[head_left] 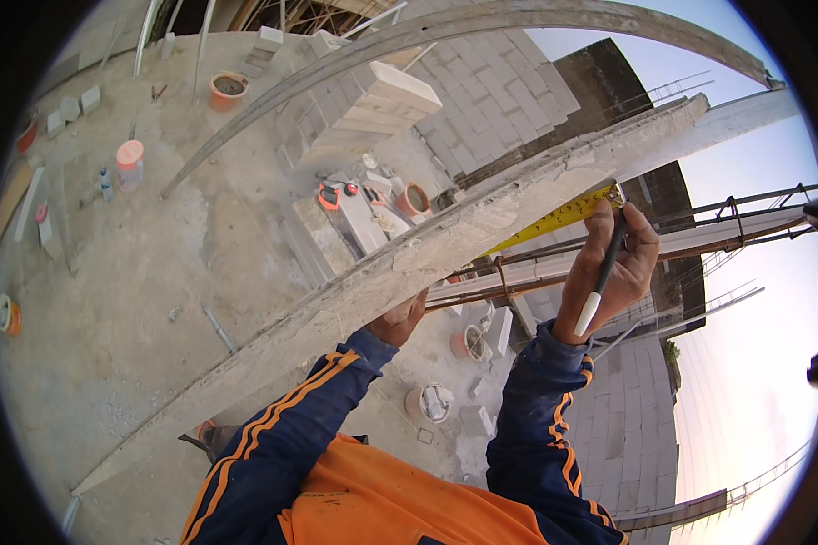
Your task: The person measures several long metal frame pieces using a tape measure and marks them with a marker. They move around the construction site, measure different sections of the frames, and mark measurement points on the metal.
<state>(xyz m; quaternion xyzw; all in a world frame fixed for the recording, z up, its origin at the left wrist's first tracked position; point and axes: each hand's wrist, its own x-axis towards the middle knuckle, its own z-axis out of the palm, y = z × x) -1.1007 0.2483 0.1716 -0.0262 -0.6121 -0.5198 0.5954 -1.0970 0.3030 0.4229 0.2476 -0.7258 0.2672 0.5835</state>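
My right hand (pixel 616 263) is raised at the right, closed on a dark pen (pixel 614 243) with a white end pointing down toward my wrist. Its fingertips also pinch the hooked end of a yellow tape measure (pixel 554 218). The blade stretches down to the left, just under a rough wooden plank (pixel 482 213) that crosses the view diagonally. My left hand (pixel 403 318) is at the plank's lower edge. Its fingers are mostly hidden behind the wood, and the tape's case is not visible.
Rusty rebar (pixel 500 292) runs behind my hands. A long curved plank (pixel 409 38) arches overhead. Below on the concrete floor (pixel 236 191) are stacked pale blocks (pixel 359 113), a mortar bucket (pixel 228 89), another bucket (pixel 429 402) and orange-handled tools (pixel 328 196). A block wall (pixel 491 91) rises behind.
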